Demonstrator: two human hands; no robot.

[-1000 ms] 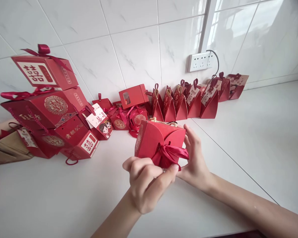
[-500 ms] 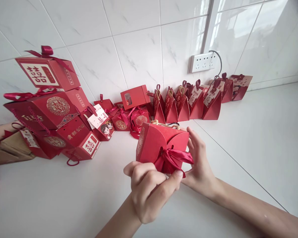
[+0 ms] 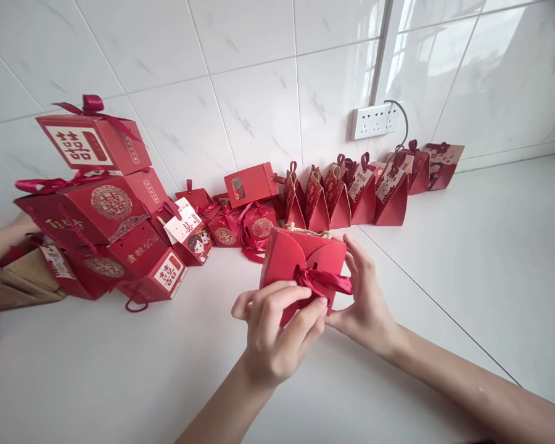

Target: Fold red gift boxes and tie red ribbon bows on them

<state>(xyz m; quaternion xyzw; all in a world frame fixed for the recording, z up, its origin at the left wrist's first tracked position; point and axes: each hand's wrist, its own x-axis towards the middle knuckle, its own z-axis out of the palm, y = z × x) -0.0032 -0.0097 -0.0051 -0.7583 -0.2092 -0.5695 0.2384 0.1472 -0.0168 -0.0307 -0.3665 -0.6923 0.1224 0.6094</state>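
A red gift box (image 3: 282,253) with curved overlapping flaps and a gold rope handle (image 3: 305,230) is held tilted in front of me. Its crimson ribbon (image 3: 333,282) is tied through slots in the flaps, and the ends hang loose. My left hand (image 3: 277,333) is closed, with thumb and fingertips on the ribbon below the knot. On the box's right side, my right hand (image 3: 365,296) grips it with the thumb low and the fingers behind the edge. The far faces of the box are hidden.
Stacked red boxes (image 3: 106,203) stand at the left, with another person's arm (image 3: 4,243) beside a brown paper item (image 3: 23,280). Several triangular red boxes (image 3: 340,200) line the tiled wall. A power strip (image 3: 374,121) with a cable is on the wall above the white counter (image 3: 490,246).
The held box has turned slightly so its flap side faces me more. My left fingers have shifted up onto the ribbon near the knot. The view has moved slightly.
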